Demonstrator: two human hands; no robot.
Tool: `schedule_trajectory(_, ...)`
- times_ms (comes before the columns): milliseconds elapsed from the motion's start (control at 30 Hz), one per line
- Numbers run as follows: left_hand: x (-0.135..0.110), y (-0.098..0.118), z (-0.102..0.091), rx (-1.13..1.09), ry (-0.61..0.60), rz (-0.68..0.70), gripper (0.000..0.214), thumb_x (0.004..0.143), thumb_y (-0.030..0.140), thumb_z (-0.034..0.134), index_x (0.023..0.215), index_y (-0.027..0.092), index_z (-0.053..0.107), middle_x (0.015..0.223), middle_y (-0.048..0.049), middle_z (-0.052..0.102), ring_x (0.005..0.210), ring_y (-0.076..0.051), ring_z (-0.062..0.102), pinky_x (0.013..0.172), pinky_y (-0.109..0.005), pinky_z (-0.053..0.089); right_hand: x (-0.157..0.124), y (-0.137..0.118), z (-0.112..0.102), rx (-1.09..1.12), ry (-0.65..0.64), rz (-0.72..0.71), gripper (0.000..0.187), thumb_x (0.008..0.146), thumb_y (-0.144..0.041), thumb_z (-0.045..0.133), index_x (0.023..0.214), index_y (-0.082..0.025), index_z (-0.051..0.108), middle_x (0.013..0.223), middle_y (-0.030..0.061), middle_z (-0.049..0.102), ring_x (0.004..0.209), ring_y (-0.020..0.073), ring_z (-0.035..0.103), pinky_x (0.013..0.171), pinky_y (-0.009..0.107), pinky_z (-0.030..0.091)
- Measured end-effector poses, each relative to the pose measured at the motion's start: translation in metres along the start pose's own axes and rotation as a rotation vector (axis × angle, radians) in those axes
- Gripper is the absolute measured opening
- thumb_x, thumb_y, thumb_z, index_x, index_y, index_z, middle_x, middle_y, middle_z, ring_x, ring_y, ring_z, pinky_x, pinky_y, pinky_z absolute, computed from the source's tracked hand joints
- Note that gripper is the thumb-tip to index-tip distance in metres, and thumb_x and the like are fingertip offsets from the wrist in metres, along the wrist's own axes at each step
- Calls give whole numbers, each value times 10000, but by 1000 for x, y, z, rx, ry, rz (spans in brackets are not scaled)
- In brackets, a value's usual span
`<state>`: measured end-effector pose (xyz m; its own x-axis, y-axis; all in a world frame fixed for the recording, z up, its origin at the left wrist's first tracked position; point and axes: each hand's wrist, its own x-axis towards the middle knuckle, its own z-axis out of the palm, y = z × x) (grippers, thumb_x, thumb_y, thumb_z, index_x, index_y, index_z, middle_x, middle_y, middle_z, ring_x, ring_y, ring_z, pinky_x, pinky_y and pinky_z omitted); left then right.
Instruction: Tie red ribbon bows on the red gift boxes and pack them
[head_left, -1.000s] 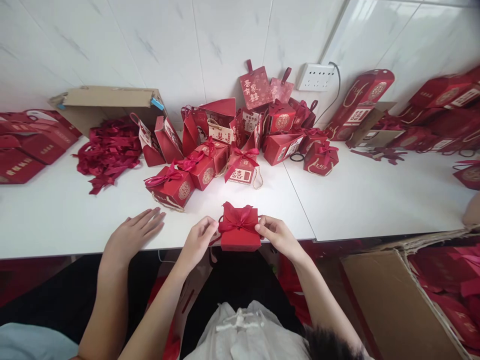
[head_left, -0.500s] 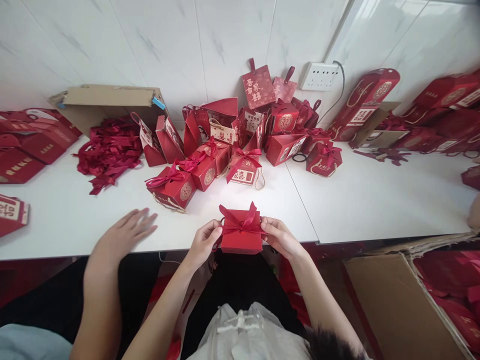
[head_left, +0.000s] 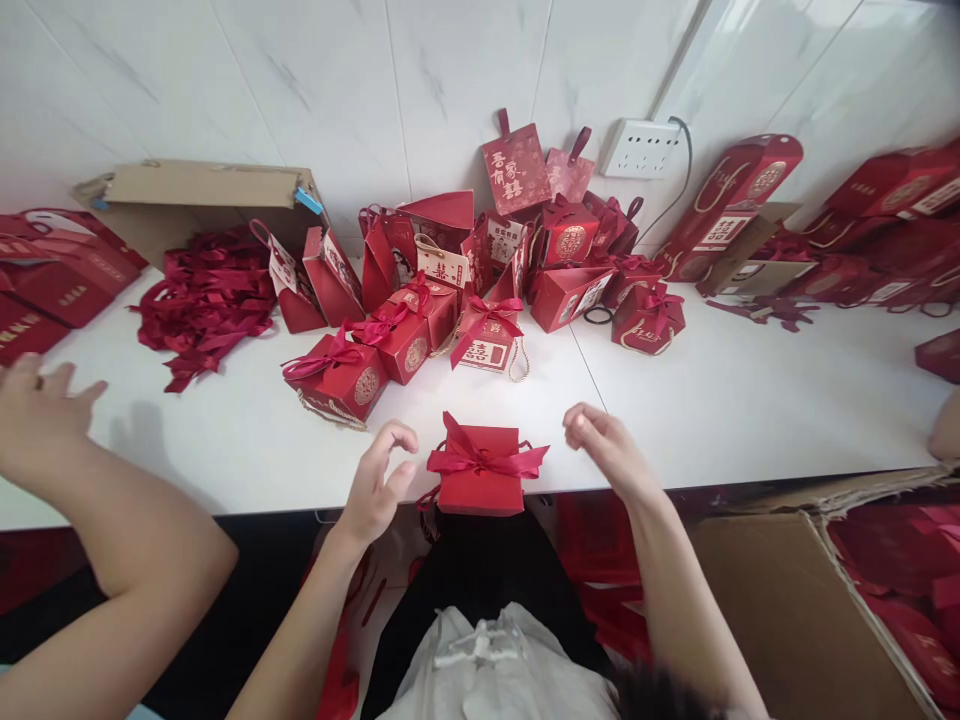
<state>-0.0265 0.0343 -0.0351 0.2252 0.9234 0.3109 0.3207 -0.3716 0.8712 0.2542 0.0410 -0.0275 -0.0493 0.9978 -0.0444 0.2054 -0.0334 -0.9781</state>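
Note:
A red gift box with a satin ribbon bow across its top stands at the front edge of the white table. To its left, my left hand is open, thumb and fingers apart, holding nothing. My right hand hovers to the right of the bow, fingers loosely curled and free of the ribbon. Both bow tails spread out sideways over the box. Behind it sit finished-looking red boxes with bows, and a pale-labelled box with a bow.
A co-worker's hand reaches over the table at the left. A heap of red ribbons lies before a cardboard box. Red boxes line the wall below a power strip. A large carton stands at the lower right.
Both my hands have let go of the bow's ribbon ends and moved apart, away from the box. The co-worker's hand has moved left.

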Motion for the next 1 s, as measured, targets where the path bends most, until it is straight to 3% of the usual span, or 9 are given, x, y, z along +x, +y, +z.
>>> schedule_trajectory(67, 7, 18, 2, 203, 14, 179, 99, 842, 308, 467, 822, 216, 496, 787, -30, 531, 794, -184, 503, 753, -331, 424, 11, -18, 5, -153, 23, -96, 396, 783, -580, 550, 720, -190, 577, 676, 16, 580, 637, 152, 510, 616, 275, 396)
schedule_trajectory(200, 15, 45, 21, 549, -160, 385, 88, 851, 200, 488, 830, 206, 572, 823, -28, 617, 827, -187, 525, 795, -352, 417, 33, -43, 41, -367, -320, -281, 194, 835, -348, 560, 827, -183, 663, 856, 42, 665, 805, 172, 600, 715, 273, 438)
schedule_trajectory(300, 15, 45, 33, 702, -178, 390, 119, 862, 224, 490, 878, 176, 597, 883, -54, 641, 856, -217, 523, 775, -375, 421, 46, -50, 61, -486, -447, -335, 158, 843, -219, 538, 873, -162, 682, 864, 52, 672, 806, 167, 618, 740, 274, 444)
schedule_trajectory(467, 9, 35, 36, 755, -124, 345, 136, 876, 239, 493, 882, 174, 613, 867, -52, 615, 829, -212, 504, 751, -365, 431, 56, -54, 66, -499, -553, -326, 147, 840, -185, 538, 873, -148, 676, 850, 49, 694, 790, 163, 629, 727, 263, 449)
schedule_trajectory(733, 9, 31, 40, 559, -126, 242, 67, 856, 204, 548, 846, 196, 614, 850, -10, 606, 837, -173, 508, 787, -332, 428, 51, -51, 73, -572, -423, -393, 117, 812, -112, 543, 767, -157, 641, 749, 20, 664, 675, 133, 592, 634, 227, 403)
schedule_trajectory(1000, 11, 29, 41, 503, -172, 133, 89, 862, 242, 544, 815, 192, 600, 817, -7, 620, 830, -175, 523, 779, -342, 414, 63, -40, 78, -532, -252, -320, 105, 865, -187, 510, 924, -174, 596, 699, 17, 659, 647, 151, 602, 635, 247, 400)
